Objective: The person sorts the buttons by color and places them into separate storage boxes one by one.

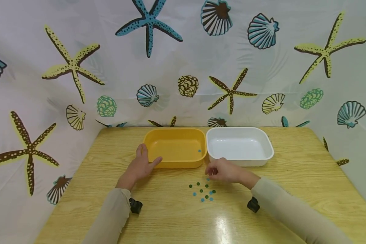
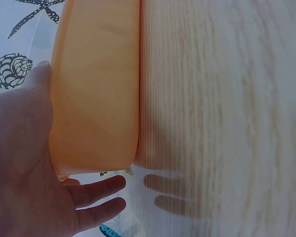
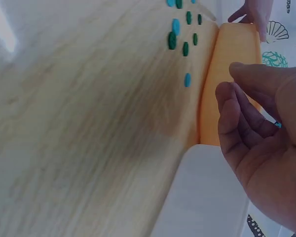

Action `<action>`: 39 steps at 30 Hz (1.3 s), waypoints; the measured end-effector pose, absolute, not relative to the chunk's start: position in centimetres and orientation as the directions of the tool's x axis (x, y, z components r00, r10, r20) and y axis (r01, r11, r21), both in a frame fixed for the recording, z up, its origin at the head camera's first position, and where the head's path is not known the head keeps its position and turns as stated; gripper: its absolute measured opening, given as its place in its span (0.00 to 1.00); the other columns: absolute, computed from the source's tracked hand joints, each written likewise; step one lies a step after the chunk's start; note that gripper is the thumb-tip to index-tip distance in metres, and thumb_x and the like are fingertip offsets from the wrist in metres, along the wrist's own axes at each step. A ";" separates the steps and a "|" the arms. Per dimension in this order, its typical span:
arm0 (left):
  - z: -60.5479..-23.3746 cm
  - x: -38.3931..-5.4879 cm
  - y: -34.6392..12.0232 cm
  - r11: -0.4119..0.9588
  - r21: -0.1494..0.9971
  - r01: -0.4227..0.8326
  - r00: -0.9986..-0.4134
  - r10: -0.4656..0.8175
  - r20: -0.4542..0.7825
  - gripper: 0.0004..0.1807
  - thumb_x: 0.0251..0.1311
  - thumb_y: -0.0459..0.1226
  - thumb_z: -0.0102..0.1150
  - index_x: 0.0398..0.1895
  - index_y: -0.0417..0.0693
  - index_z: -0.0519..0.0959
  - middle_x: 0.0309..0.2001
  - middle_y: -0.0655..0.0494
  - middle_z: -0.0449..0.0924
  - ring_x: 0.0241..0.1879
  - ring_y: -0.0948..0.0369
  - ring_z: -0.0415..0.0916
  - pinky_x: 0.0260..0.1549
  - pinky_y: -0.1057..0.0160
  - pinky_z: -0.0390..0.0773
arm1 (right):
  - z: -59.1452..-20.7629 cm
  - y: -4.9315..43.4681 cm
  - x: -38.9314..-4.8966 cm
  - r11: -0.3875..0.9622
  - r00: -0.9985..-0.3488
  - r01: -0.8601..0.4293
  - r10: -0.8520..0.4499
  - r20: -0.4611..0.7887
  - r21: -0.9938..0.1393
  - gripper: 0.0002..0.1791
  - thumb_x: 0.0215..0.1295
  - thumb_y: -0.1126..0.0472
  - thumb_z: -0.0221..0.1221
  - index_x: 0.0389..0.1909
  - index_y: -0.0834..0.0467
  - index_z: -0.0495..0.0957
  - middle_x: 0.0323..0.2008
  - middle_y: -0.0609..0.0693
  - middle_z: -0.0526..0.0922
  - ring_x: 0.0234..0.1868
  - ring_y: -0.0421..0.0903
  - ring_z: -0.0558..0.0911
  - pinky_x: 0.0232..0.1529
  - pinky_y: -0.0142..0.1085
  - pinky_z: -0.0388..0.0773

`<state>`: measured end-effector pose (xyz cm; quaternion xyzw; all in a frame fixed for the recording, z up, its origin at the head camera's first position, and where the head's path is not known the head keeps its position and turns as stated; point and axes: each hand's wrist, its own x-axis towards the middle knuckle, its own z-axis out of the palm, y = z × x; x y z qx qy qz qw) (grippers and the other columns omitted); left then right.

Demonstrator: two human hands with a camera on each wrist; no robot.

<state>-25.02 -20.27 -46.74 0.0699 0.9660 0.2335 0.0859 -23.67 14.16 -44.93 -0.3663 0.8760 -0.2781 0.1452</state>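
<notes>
Above a wooden table (image 1: pixel 91 176) before shell-printed sheeting (image 1: pixel 189 51), left fingers (image 2: pixel 98 191) spread, right fingers (image 3: pixel 229 116) curl empty.

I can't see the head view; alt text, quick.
The right hand hovers beside small round blue and green discs on a wood-grain table; the left hand touches the left end of an oblong yellow plastic tray holding one blue disc. An oblong white plastic tray stands to its right.

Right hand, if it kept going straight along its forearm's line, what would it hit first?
Probably the yellow tray, at its near right corner: in the head view the right hand heads leftward at it. Height is hard to judge, so it might pass over.
</notes>
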 end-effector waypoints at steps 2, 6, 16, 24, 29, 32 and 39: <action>-46.8 -25.1 -20.3 0.882 0.461 0.095 -0.976 0.173 -0.131 0.58 0.62 0.68 0.36 0.70 0.29 0.27 0.71 0.32 0.25 0.29 0.51 0.74 0.31 0.54 0.77 | -45.4 14.2 -23.7 0.595 -0.690 -0.571 -0.721 -0.062 -0.565 0.06 0.61 0.65 0.61 0.39 0.59 0.82 0.30 0.42 0.78 0.32 0.38 0.75 0.35 0.32 0.74; -46.8 -25.1 -20.3 0.884 0.458 0.096 -0.977 0.172 -0.127 0.58 0.62 0.68 0.36 0.70 0.29 0.27 0.71 0.32 0.26 0.29 0.51 0.75 0.31 0.54 0.77 | -46.2 14.2 -23.9 0.601 -0.678 -0.603 -0.733 -0.060 -0.524 0.07 0.59 0.66 0.62 0.38 0.59 0.83 0.30 0.44 0.79 0.32 0.39 0.76 0.36 0.33 0.74; -47.1 -25.2 -20.4 0.884 0.458 0.097 -0.977 0.173 -0.127 0.59 0.61 0.68 0.35 0.71 0.30 0.27 0.71 0.32 0.25 0.26 0.52 0.74 0.27 0.56 0.76 | -47.3 14.0 -24.3 0.590 -0.669 -0.607 -0.741 -0.060 -0.532 0.08 0.58 0.67 0.62 0.39 0.58 0.82 0.31 0.44 0.80 0.33 0.39 0.76 0.37 0.32 0.74; -47.2 -25.2 -20.4 0.885 0.452 0.108 -0.978 0.176 -0.111 0.59 0.61 0.69 0.35 0.70 0.29 0.28 0.70 0.31 0.27 0.29 0.50 0.75 0.32 0.53 0.77 | -48.0 13.8 -24.6 0.588 -0.666 -0.613 -0.744 -0.056 -0.527 0.07 0.59 0.67 0.63 0.38 0.57 0.83 0.30 0.43 0.79 0.33 0.39 0.75 0.37 0.31 0.73; -47.0 -25.1 -20.3 0.885 0.453 0.106 -0.978 0.175 -0.113 0.59 0.61 0.68 0.36 0.70 0.29 0.28 0.70 0.31 0.27 0.30 0.49 0.75 0.33 0.52 0.77 | -48.2 14.0 -24.7 0.579 -0.663 -0.611 -0.747 -0.049 -0.540 0.06 0.60 0.66 0.62 0.38 0.57 0.83 0.31 0.43 0.79 0.33 0.37 0.76 0.36 0.31 0.74; -47.0 -25.1 -20.3 0.886 0.452 0.105 -0.978 0.175 -0.116 0.58 0.62 0.68 0.36 0.71 0.29 0.28 0.70 0.32 0.27 0.30 0.50 0.75 0.33 0.53 0.77 | -48.2 14.1 -24.7 0.577 -0.664 -0.600 -0.746 -0.057 -0.554 0.06 0.61 0.66 0.62 0.38 0.58 0.83 0.31 0.43 0.80 0.33 0.37 0.76 0.37 0.31 0.74; -46.9 -25.1 -20.3 0.885 0.454 0.104 -0.976 0.178 -0.122 0.58 0.62 0.68 0.36 0.70 0.29 0.28 0.70 0.31 0.26 0.27 0.52 0.75 0.28 0.55 0.77 | -48.1 14.2 -24.7 0.587 -0.670 -0.590 -0.739 -0.069 -0.555 0.07 0.61 0.67 0.62 0.38 0.57 0.84 0.31 0.42 0.80 0.33 0.36 0.76 0.37 0.31 0.73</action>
